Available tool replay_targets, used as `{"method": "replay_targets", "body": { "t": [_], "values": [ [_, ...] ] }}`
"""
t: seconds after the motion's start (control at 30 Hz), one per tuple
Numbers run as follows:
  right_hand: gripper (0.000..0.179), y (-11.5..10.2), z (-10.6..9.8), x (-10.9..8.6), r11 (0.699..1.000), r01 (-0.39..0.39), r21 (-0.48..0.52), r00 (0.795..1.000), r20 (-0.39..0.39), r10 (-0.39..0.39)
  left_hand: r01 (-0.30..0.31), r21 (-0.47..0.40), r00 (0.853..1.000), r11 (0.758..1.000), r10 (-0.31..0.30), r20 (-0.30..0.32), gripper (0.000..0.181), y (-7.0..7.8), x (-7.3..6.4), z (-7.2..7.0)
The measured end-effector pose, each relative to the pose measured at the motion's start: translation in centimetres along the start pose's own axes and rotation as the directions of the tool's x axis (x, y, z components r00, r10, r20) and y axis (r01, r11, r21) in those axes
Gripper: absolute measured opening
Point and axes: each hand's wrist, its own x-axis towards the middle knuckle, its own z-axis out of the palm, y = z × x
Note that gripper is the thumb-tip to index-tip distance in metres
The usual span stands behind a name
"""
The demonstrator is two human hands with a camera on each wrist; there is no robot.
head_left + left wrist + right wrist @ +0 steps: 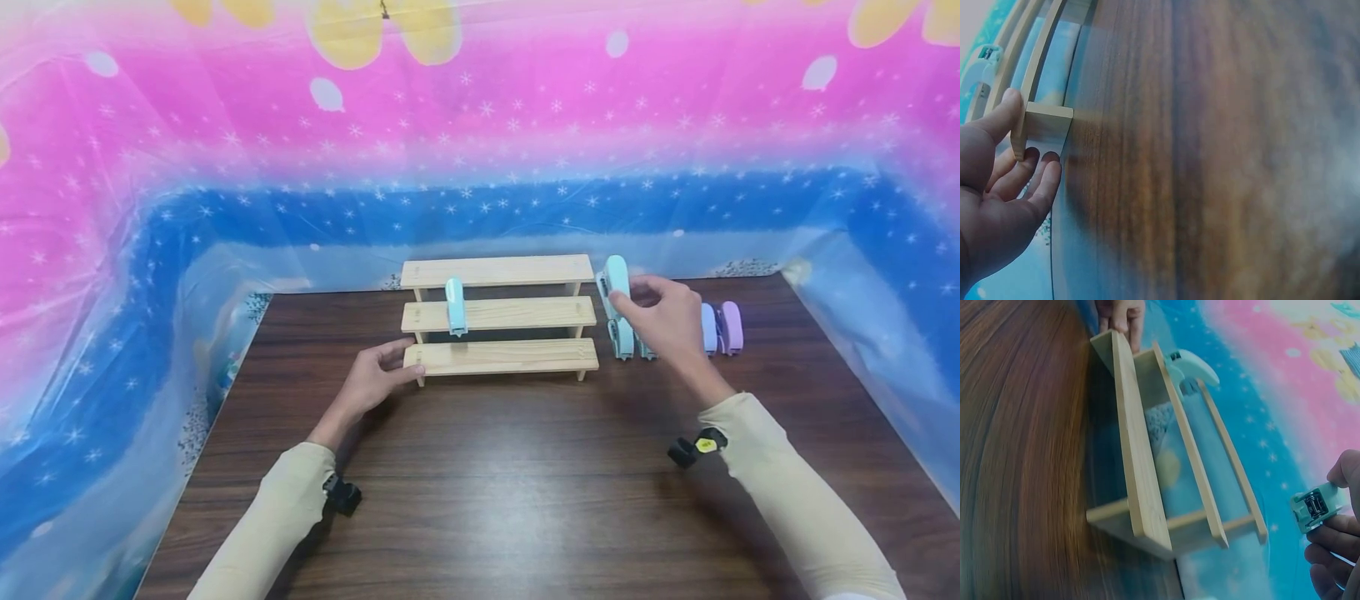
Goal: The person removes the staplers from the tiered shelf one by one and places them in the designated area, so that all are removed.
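Observation:
A three-step wooden display rack (517, 356) stands toward the back of the table. My left hand (366, 381) grips the left end of its lowest step; in the left wrist view the thumb lies on the board and the other fingers (1047, 187) are curled beneath. One light-blue stapler (455, 308) rests on the middle step, near the left. Just off the rack's right end, my right hand (669, 323) holds a mint-green stapler (616, 277) between thumb and fingers, raised above the table. Its front end faces the camera in the right wrist view (1315, 507).
Right of the rack, several more staplers stand in a row on the brown wooden table (487, 483), partly hidden by my right hand: green ones (621, 342), a blue one (708, 330) and a purple one (731, 328). A pink and blue patterned cloth (510, 200) surrounds the back and sides.

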Motion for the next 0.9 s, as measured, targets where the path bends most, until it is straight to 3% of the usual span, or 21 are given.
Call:
{"method": "replay_targets", "body": {
  "t": [0.63, 0.9],
  "values": [
    [0.052, 4.9, -4.3, 0.3, 0.993, -0.046, -0.109, 0.998, -0.045, 0.042, 0.004, 0.016, 1.000, 1.000, -0.004, 0.004, 0.069, -0.1, 0.0, 0.0],
    [0.057, 7.1, -6.8, 0.6, 0.978, -0.108, -0.177, 0.994, -0.038, 0.103, -0.006, 0.009, 1.000, 1.000, 0.006, 0.007, 0.070, -0.2, 0.0, 0.0]
  ]
}}
